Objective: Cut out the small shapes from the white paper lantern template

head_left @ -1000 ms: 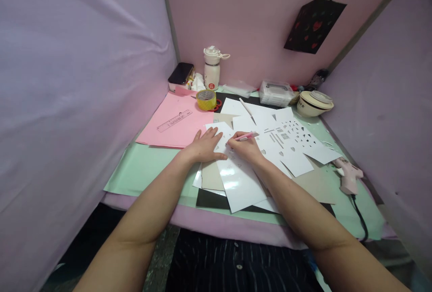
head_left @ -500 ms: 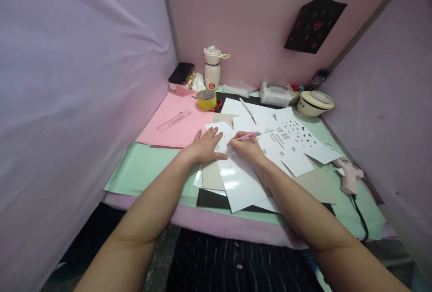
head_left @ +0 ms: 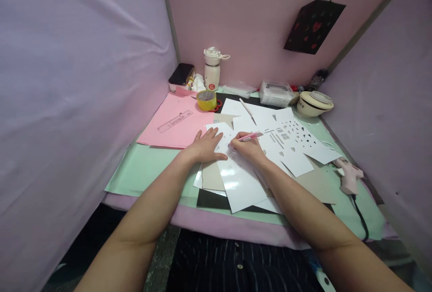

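A glossy white sheet [head_left: 241, 184] with small shapes on it lies near the middle of the table. My left hand [head_left: 206, 146] is spread flat on its upper left part, holding nothing. Just to the right, my right hand [head_left: 248, 148] is closed round a pink and white pen-like tool [head_left: 250, 136], its lower end at the sheet between my two hands. Another white sheet [head_left: 297, 159] with hearts, bars and many small triangular holes lies to the right. A white pen [head_left: 246, 107] rests on papers behind my right hand.
Pink paper [head_left: 162, 125] with a clear ruler [head_left: 174, 121] lies left. Behind stand yellow tape [head_left: 206, 101], red-handled scissors [head_left: 218, 105], a bottle [head_left: 212, 74], a clear box [head_left: 276, 94] and a bowl [head_left: 312, 104]. A pink glue gun [head_left: 350, 177] with a black cord lies right.
My right hand and the pink tool have shifted very slightly to the right. My left hand stays in place on the sheet.
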Tool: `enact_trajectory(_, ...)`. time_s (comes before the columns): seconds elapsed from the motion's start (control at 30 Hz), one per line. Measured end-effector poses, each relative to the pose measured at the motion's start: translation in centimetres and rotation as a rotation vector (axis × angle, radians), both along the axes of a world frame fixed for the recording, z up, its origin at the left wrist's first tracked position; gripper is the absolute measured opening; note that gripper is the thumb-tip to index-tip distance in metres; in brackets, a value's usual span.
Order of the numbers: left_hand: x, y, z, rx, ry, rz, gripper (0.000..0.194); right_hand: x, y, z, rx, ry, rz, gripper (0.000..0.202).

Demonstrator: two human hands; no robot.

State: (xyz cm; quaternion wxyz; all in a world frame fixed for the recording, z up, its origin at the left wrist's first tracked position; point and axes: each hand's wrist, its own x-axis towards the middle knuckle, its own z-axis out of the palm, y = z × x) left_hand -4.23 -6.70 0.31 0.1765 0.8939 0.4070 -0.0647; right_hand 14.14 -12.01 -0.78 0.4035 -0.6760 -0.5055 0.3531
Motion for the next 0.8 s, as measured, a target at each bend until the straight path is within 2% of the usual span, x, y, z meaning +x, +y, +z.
enact_trajectory(0.17, 0.01, 0.20, -0.39, 0.010, 0.011, -0.003, 0.097, -0.13, 0.04, -0.14, 0.005, 0.024, 0.008, 0.011)
enact_trajectory(0.8, 0.13, 0.01, -0.08, -0.005, 0.009, 0.000, 0.098, -0.25, 0.38, -0.94, 0.033, -0.054, 0.039, 0.013)
